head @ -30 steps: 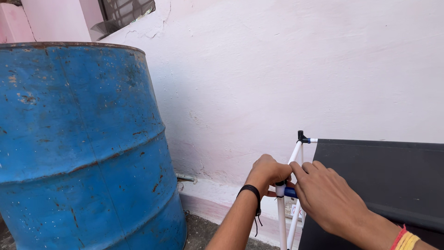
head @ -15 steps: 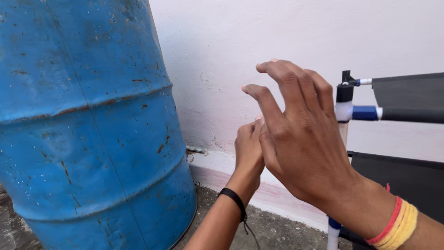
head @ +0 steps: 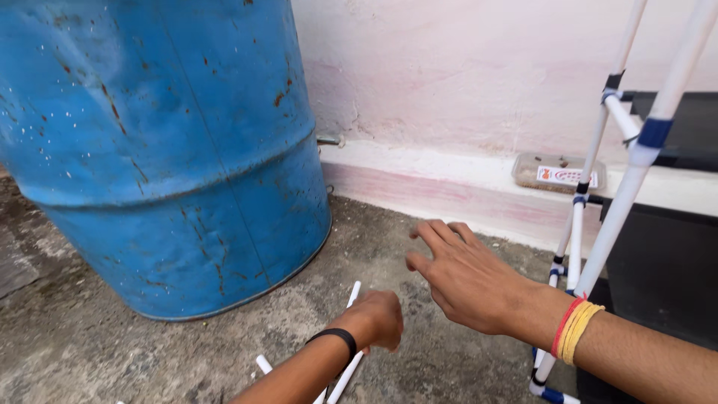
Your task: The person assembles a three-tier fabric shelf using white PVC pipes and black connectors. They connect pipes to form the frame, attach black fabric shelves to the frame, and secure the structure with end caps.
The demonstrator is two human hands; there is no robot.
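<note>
My left hand (head: 378,322), with a black band on the wrist, is down at the concrete floor. Its fingers are curled around a white pipe (head: 353,293) that lies there and shows above and below the fist. My right hand (head: 464,278), with red and yellow threads on the wrist, hovers open just right of and above it, fingers spread, holding nothing. A second white pipe (head: 263,364) lies to the left of my left forearm.
A big rusty blue drum (head: 164,150) stands close on the left. On the right stands a frame of white pipes with blue joints (head: 598,224), with a black panel (head: 673,299) behind it. A small clear plastic box (head: 557,172) rests on the pink wall's ledge.
The view has tilted down to the floor. Both hands left the pipe frame and came down; my left hand is now closed at a pipe on the ground.
</note>
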